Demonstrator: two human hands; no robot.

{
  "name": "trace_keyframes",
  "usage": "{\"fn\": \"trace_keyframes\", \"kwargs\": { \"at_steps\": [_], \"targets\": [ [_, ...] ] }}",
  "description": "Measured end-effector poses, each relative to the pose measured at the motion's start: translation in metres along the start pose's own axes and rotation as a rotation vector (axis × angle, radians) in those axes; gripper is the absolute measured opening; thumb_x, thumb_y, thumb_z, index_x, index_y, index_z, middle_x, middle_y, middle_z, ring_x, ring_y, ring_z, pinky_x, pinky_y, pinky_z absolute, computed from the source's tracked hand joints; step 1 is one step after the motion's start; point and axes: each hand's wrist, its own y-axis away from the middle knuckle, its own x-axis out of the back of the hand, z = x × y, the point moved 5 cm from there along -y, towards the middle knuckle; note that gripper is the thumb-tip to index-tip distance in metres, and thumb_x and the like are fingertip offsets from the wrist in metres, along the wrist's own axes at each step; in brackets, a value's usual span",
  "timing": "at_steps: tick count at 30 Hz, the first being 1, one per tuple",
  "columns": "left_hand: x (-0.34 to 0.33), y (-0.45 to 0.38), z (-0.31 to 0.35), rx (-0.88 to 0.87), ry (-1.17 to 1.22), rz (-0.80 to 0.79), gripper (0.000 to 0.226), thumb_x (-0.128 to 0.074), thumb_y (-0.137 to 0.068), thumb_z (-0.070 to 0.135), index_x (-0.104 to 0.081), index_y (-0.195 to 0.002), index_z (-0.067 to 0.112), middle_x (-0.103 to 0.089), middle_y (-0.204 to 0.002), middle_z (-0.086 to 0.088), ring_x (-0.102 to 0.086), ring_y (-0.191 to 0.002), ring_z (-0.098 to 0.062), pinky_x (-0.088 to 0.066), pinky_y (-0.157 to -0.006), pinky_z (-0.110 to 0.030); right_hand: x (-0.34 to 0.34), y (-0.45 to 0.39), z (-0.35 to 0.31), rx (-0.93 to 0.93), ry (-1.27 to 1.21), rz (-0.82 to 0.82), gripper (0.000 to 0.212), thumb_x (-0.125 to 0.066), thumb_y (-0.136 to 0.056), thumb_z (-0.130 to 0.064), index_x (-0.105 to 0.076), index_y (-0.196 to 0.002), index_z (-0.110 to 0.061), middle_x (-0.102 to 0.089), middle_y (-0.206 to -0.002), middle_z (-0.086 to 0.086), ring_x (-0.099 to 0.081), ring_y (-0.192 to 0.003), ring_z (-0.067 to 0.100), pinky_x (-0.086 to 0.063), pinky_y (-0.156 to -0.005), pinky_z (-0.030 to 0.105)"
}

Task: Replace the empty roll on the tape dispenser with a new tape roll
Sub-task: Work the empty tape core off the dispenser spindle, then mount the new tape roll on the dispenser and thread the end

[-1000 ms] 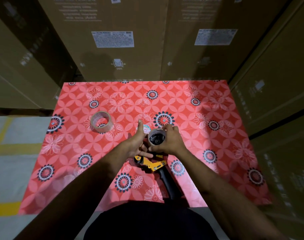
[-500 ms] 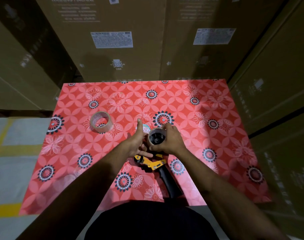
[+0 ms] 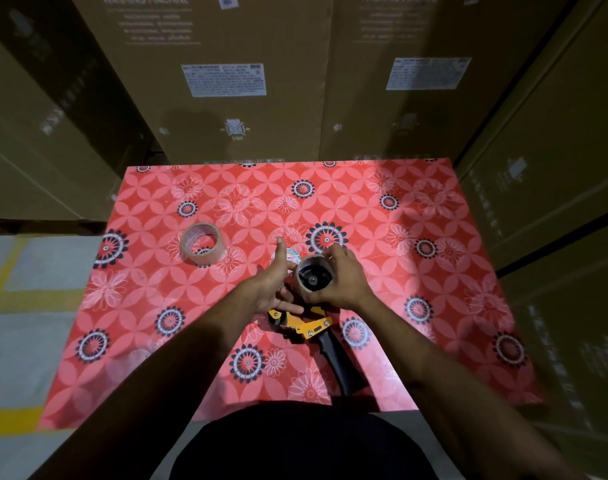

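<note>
A yellow and black tape dispenser (image 3: 309, 327) lies on the red flowered table (image 3: 417, 271), its black handle pointing toward me. The empty cardboard roll (image 3: 313, 275) sits on the dispenser's black hub. My right hand (image 3: 344, 282) is wrapped around that roll from the right. My left hand (image 3: 275, 282) rests against the dispenser's left side, thumb raised and fingers on the frame. A new roll of clear tape (image 3: 200, 243) lies flat on the table to the left, apart from both hands.
Tall brown cardboard boxes (image 3: 233, 81) stand close behind the table and along its right side. To the left is grey floor with yellow lines (image 3: 11, 296). My dark-clothed body is at the table's near edge.
Both hands have stayed on the dispenser and the empty roll, with almost no shift. The new tape roll has not moved.
</note>
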Motion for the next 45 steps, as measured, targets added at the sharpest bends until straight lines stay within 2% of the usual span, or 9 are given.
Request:
{"fn": "trace_keyframes", "kwargs": {
  "at_steps": [6, 11, 13, 16, 17, 20, 25, 38, 45],
  "targets": [
    [0.004, -0.008, -0.005, -0.015, 0.017, -0.025, 0.092, -0.005, -0.091, 0.076, -0.041, -0.145, 0.01, -0.073, -0.08, -0.014, -0.035, -0.035, -0.005, -0.062, -0.075, -0.05, 0.001, 0.001, 0.007, 0.061, -0.031, -0.039, 0.104, -0.077, -0.043, -0.055, -0.048, -0.139, -0.026, -0.053, -0.126, 0.006, -0.044, -0.107, 0.013, -0.035, -0.087, 0.023],
    [0.001, 0.001, 0.001, -0.069, -0.009, -0.055, 0.086, -0.005, -0.093, 0.073, -0.037, -0.149, 0.016, -0.04, -0.151, -0.029, -0.075, -0.07, -0.025, -0.06, -0.083, -0.052, -0.005, -0.003, -0.002, 0.056, -0.037, -0.042, 0.102, -0.089, -0.053, -0.043, -0.046, -0.144, -0.03, -0.047, -0.121, 0.007, -0.045, -0.108, 0.017, -0.036, -0.09, 0.024],
    [0.003, -0.002, -0.001, -0.082, 0.004, -0.087, 0.083, -0.006, -0.092, 0.075, -0.035, -0.149, 0.023, -0.042, -0.151, -0.016, -0.059, -0.11, -0.045, -0.058, -0.088, -0.055, 0.0, -0.003, -0.009, 0.128, -0.032, -0.043, 0.098, -0.083, -0.045, -0.038, -0.051, -0.137, -0.036, -0.047, -0.116, 0.004, -0.048, -0.112, 0.023, -0.04, -0.083, 0.026],
    [0.007, -0.006, -0.005, -0.156, 0.068, -0.16, 0.078, -0.008, -0.09, 0.077, -0.034, -0.15, 0.034, -0.036, -0.145, -0.005, -0.04, -0.097, -0.02, -0.058, -0.085, -0.054, 0.018, 0.003, -0.009, 0.21, -0.127, 0.034, 0.097, -0.082, -0.042, -0.026, -0.052, -0.134, -0.04, -0.048, -0.121, -0.001, -0.048, -0.117, 0.023, -0.047, -0.092, 0.035],
    [0.008, -0.007, -0.007, -0.18, 0.094, -0.172, 0.075, -0.011, -0.09, 0.078, -0.034, -0.15, 0.04, -0.038, -0.142, -0.004, -0.035, -0.058, -0.005, -0.059, -0.084, -0.054, 0.024, 0.007, -0.005, 0.214, -0.163, 0.069, 0.099, -0.083, -0.044, -0.024, -0.05, -0.136, -0.038, -0.05, -0.124, -0.002, -0.051, -0.119, 0.022, -0.048, -0.097, 0.038],
    [0.007, -0.008, -0.014, -0.213, 0.053, -0.184, 0.063, -0.024, -0.094, 0.074, -0.033, -0.15, 0.044, -0.048, -0.128, 0.002, -0.038, -0.054, -0.014, -0.058, -0.088, -0.055, 0.04, 0.017, 0.011, 0.14, -0.193, 0.171, 0.095, -0.086, -0.05, -0.028, -0.046, -0.136, -0.025, -0.058, -0.127, -0.006, -0.057, -0.119, 0.018, -0.048, -0.1, 0.044],
    [0.009, -0.008, -0.017, -0.441, -0.545, 0.124, 0.048, -0.055, -0.096, 0.052, -0.048, -0.139, 0.031, -0.048, -0.141, -0.004, -0.069, -0.089, -0.021, -0.056, -0.09, -0.043, 0.062, 0.022, 0.034, 0.038, -0.101, 0.315, 0.085, -0.087, -0.062, -0.04, -0.054, -0.136, -0.014, -0.055, -0.12, -0.006, -0.05, -0.114, 0.015, -0.039, -0.101, 0.03],
    [0.017, 0.007, -0.047, -0.754, -1.025, 0.356, 0.033, -0.064, -0.089, 0.042, -0.06, -0.118, 0.028, -0.047, -0.119, 0.009, -0.039, -0.116, -0.01, -0.044, -0.101, -0.041, 0.076, -0.008, 0.101, -0.309, 0.063, 0.323, 0.09, -0.088, -0.063, -0.04, -0.048, -0.141, -0.017, -0.051, -0.136, 0.017, -0.045, -0.127, 0.038, -0.04, -0.107, 0.045],
    [0.016, 0.008, -0.06, -0.865, -1.122, 0.354, 0.036, -0.067, -0.087, 0.04, -0.061, -0.12, 0.027, -0.047, -0.135, 0.006, -0.038, -0.126, -0.015, -0.047, -0.098, -0.045, 0.011, 0.054, 0.014, 0.209, 0.205, 0.06, 0.063, -0.059, -0.092, -0.045, -0.041, -0.147, -0.019, -0.043, -0.149, 0.009, -0.041, -0.136, 0.024, -0.041, -0.108, 0.037]
  ]
}}
